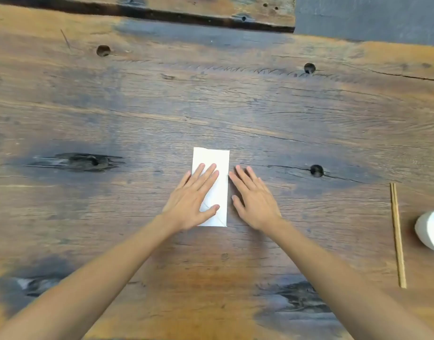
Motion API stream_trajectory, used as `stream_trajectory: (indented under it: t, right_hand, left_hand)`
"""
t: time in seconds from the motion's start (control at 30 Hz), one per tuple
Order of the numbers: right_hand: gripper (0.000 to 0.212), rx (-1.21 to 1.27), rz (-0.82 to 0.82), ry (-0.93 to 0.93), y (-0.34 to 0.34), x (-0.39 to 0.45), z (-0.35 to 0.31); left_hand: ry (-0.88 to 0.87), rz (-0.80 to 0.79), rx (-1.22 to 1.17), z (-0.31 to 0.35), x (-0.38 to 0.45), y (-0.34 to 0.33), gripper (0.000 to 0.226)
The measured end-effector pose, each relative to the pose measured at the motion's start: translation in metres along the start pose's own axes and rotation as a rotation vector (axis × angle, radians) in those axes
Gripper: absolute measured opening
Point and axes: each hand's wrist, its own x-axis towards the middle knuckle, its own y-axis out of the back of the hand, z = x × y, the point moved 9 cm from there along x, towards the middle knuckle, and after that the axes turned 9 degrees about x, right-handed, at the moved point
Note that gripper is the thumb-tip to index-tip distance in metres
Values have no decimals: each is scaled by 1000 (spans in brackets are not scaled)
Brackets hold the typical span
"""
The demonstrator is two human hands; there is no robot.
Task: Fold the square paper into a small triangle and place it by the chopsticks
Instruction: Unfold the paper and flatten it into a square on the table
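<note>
White paper (211,163) folded to a narrow rectangle, flat at mid-bench (162,106), diagonal crease near its lower end. Left hand (196,200) pressed flat on it, grip open; right hand (254,200) spread flat just beside its right edge, grip open, holding nothing. Chopsticks (397,234) well apart at far right, beside a white object (431,229).

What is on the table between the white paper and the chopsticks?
In the head view, the right hand lies flat beside the paper. Past it, only bare wooden table with a dark knot hole reaches the chopsticks.
</note>
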Motion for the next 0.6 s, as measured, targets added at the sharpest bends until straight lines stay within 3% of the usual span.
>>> stream_trajectory:
  t: [0.13,0.4,0.6]
  right_hand:
    - [61,-40,13,23,1,10,5]
    - [57,-191,132,102,5,13,2]
    - [55,-227,202,125,5,12,-1]
  left_hand:
    - [43,93,-29,-15,22,15,72]
    - [153,127,-88,-40,58,34,60]
    - [120,174,-105,-43,62,47,45]
